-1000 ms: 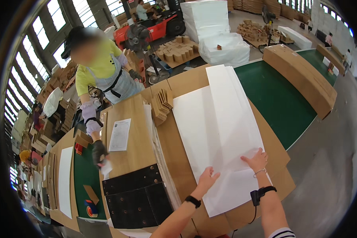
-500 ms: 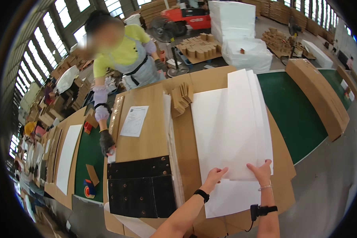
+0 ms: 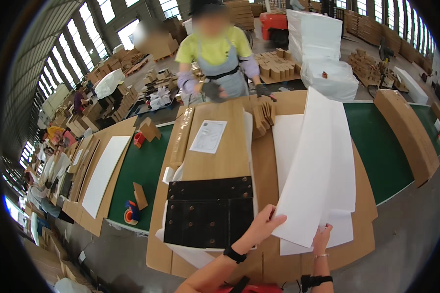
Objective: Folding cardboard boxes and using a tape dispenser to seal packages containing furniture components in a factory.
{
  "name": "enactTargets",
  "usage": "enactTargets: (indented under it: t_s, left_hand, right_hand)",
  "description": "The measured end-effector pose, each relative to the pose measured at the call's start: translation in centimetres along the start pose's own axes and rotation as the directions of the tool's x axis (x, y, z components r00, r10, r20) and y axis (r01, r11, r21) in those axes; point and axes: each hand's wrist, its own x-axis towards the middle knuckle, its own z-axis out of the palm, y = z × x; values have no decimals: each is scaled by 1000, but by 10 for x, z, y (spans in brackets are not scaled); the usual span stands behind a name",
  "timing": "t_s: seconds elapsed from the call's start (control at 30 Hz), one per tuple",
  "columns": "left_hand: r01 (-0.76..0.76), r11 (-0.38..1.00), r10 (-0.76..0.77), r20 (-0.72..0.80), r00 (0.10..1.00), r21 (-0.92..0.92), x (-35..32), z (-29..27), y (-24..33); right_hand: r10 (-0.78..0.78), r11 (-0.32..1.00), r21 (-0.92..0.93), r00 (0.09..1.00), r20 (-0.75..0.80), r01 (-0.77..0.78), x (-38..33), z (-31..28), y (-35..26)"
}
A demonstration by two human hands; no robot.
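My left hand [image 3: 266,224] pinches the near left edge of a large white foam sheet [image 3: 308,180]. On its near right corner my right hand [image 3: 321,238] is closed too. The sheet is raised and tilted, its far end narrowing upward. More white sheets [image 3: 344,195] lie beneath it on flattened cardboard [image 3: 364,219]. Left of my hands lies a wood-grain panel [image 3: 232,168] bearing a printed leaflet [image 3: 208,136]. A black panel with round metal-looking rings [image 3: 208,219] covers its near end.
Across the table stands a co-worker in a yellow top [image 3: 220,58], gloved hands by the panel's far end. Folded cardboard pieces [image 3: 263,117] sit between panel and sheets. A long carton [image 3: 408,132] rests on the green surface [image 3: 376,146] at right. Tape rolls [image 3: 131,213] lie at left.
The top white sheet has been lifted off the stack and tilted, shifting left between my hands. The co-worker has straightened up and withdrawn a hand from the panel's left side. My view has turned left.
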Motion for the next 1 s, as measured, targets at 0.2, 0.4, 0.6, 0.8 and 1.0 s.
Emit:
enactTargets:
  t_s: [0.2,0.4,0.6,0.8,1.0]
  left_hand:
    - [-215,977,215,-107,971,11,-98,-107,23]
    - [-128,991,135,-221,966,42,-207,-228,-12]
    - [-86,996,91,-236,968,32,-303,-296,-44]
    - [-155,986,127,-318,940,-65,-333,-322,-88]
    - [-232,972,155,-623,767,-44,-357,-314,-108]
  right_hand:
    - [-113,939,-330,993,-43,93,2,35,40]
    - [-104,893,-441,994,-8,90,0,33,51]
    - [-7,953,-304,999,32,16,-16,19,41]
    - [31,991,-135,990,135,-13,-19,1,44]
    - [-433,855,-328,901,-22,403,-93,20,-16]
